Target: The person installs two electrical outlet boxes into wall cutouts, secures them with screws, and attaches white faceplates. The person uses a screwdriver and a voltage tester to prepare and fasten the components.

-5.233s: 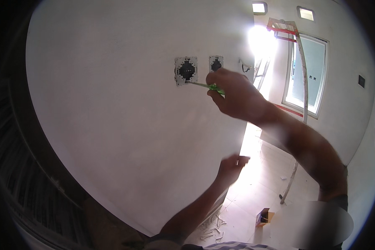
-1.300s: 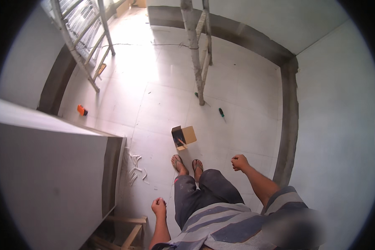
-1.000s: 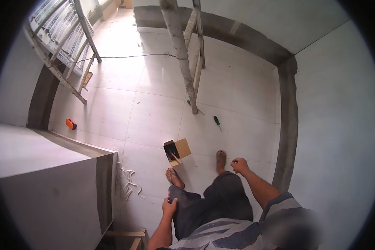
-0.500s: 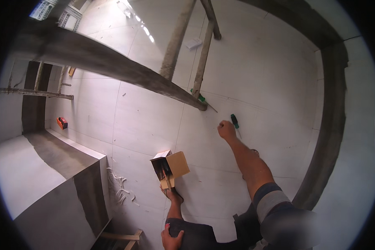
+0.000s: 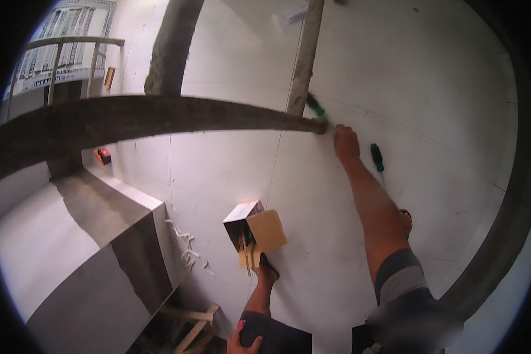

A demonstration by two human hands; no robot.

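My right hand [image 5: 347,143] reaches low over the floor with its fingers curled together. Its fingertips meet the shaft end of a green-handled screwdriver [image 5: 316,106]; whether they grip it is hidden. A second screwdriver [image 5: 377,156], with a black and green handle, lies to the right of my wrist. My left hand [image 5: 242,342] rests on my left thigh, fingers and thumb apart. A small red spot shows at its fingertips, too small to name. An opened cardboard box [image 5: 266,230] stands before my left foot, with slim items in it.
A mortar-stained ladder-like frame [image 5: 177,112] crosses the upper left, its end beside the screwdriver. White strips [image 5: 189,245] lie by a tiled ledge [image 5: 112,206]. An orange and black tool [image 5: 102,156] sits farther left. Wooden pieces [image 5: 194,333] stand at lower left.
My right hand has moved forward to the green screwdriver's shaft. My view has shifted, so the frame looks lower and the box sits farther right. The left hand stays on the thigh.
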